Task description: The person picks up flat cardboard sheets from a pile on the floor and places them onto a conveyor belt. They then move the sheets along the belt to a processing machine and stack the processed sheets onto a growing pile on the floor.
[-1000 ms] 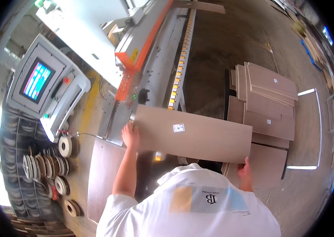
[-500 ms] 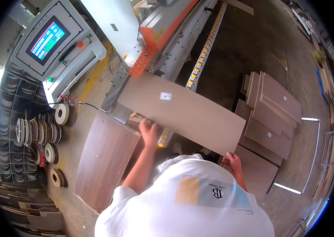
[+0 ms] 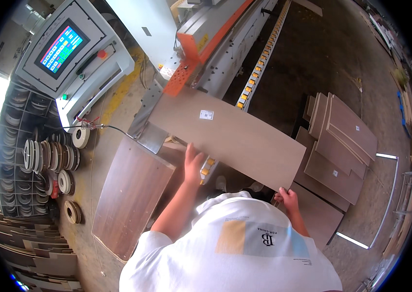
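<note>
A long brown board [image 3: 245, 138] with a small white label lies across the infeed end of a machine. Its far left end is close to an orange perforated guard [image 3: 179, 78]. My left hand [image 3: 194, 163] is against the board's near edge, left of the middle, with its fingertips at the edge and its thumb spread apart. At the near right corner, my right hand [image 3: 287, 198] pinches the board between thumb and fingers. The fingers underneath are partly hidden.
To the right are stacked brown boards [image 3: 335, 173]. A wood-grain panel [image 3: 130, 194] stands at the left, below a metal plate [image 3: 152, 138]. A control console [image 3: 62, 48] with a lit screen is at the upper left, near edge-banding rolls [image 3: 50, 155]. Yellow rollers [image 3: 257, 73] run into the distance.
My left hand has slid a little to the right along the board's near edge. My right hand keeps its hold on the corner. The whole view has shifted slightly.
</note>
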Demonstrator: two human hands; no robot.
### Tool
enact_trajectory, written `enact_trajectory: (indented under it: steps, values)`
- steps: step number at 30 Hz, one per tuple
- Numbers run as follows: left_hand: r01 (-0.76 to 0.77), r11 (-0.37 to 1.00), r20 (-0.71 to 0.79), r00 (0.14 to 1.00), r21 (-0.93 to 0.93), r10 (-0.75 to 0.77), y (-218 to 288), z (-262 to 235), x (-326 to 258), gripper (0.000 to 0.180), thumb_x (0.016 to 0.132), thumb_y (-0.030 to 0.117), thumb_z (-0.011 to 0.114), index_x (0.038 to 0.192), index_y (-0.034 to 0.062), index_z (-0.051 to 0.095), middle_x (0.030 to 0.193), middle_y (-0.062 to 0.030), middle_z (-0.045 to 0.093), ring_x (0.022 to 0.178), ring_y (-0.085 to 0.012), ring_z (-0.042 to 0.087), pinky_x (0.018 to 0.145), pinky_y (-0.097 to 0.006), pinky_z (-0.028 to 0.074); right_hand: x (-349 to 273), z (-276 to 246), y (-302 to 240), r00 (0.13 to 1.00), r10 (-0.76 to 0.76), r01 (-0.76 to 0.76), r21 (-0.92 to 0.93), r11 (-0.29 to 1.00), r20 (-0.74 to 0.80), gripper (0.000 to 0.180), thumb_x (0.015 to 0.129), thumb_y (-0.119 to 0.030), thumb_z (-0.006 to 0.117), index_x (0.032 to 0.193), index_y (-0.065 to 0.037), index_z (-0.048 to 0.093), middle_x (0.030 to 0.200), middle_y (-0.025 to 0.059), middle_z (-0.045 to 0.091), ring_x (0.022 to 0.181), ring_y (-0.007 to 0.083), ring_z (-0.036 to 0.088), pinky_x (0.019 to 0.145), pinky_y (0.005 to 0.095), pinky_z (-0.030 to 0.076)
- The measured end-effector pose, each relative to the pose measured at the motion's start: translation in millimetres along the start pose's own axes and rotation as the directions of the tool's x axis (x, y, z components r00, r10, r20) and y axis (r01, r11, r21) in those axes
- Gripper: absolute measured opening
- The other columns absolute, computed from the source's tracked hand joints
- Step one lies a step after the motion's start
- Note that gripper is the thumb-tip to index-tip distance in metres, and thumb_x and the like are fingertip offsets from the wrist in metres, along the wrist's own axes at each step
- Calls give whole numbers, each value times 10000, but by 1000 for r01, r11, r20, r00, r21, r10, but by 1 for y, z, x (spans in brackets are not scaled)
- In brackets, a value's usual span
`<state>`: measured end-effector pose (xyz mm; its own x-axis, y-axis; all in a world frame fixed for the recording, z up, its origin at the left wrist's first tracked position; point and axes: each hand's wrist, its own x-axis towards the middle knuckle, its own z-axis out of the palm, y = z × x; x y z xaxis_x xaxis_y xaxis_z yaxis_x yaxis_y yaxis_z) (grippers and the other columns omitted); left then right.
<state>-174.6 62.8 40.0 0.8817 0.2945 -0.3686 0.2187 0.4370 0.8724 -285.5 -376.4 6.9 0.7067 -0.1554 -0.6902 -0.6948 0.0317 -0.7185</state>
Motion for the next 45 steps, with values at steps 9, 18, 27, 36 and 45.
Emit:
enact_trajectory:
  steps: [9, 18, 27, 36, 45]
  values:
    - [20, 999, 128, 992, -49, -14, -15, 40, 78, 798, 974, 158, 598, 1653, 60, 190, 1676, -175, 263, 1512, -290, 300, 1207, -413, 258, 60, -18, -69, 999, -22, 19, -60, 998, -40, 366, 999, -381, 694, 1113, -36, 646, 933, 89, 729, 763, 143, 716, 644, 253, 541]
    - [64, 997, 113, 991, 50, -69, 7, 116, 133, 744, 949, 178, 651, 1607, 58, 325, 1524, -140, 490, 1391, -249, 480, 1144, -404, 392, 134, -47, -122, 999, 6, -8, -33, 999, -53, 389, 982, -432, 710, 1146, -91, 626, 992, 48, 727, 849, 145, 722, 723, 288, 557]
    - [-637, 100, 597, 758, 765, 262, -50, 113, 102, 477, 863, 192, 688, 1331, 105, 660, 1612, -158, 416, 1439, -381, 454, 1135, -465, 437, 140, -27, -78, 996, -58, 63, 80, 995, -64, 468, 1004, -457, 657, 1302, -96, 639, 1208, 87, 728, 941, 155, 717, 750, 304, 557]
    - [-719, -77, 701, 639, 690, 317, -63, 97, 77, 431, 796, 134, 739, 1223, 96, 689, 1562, -186, 467, 1414, -431, 435, 1162, -515, 391, -24, -42, 206, 930, 365, -350, -387, 853, -37, 504, 955, -541, 664, 1169, -91, 736, 1051, 99, 742, 829, 215, 718, 733, 378, 595]
    - [-883, -260, 921, 373, 391, 116, -73, 100, 53, 397, 866, 193, 683, 1257, 130, 645, 1424, -81, 594, 1429, -358, 448, 1188, -560, 312, -204, 37, 329, 900, 435, -262, 794, 548, -4, 480, 1031, -428, 614, 1200, 5, 731, 1192, 135, 735, 1067, 220, 680, 932, 367, 524]
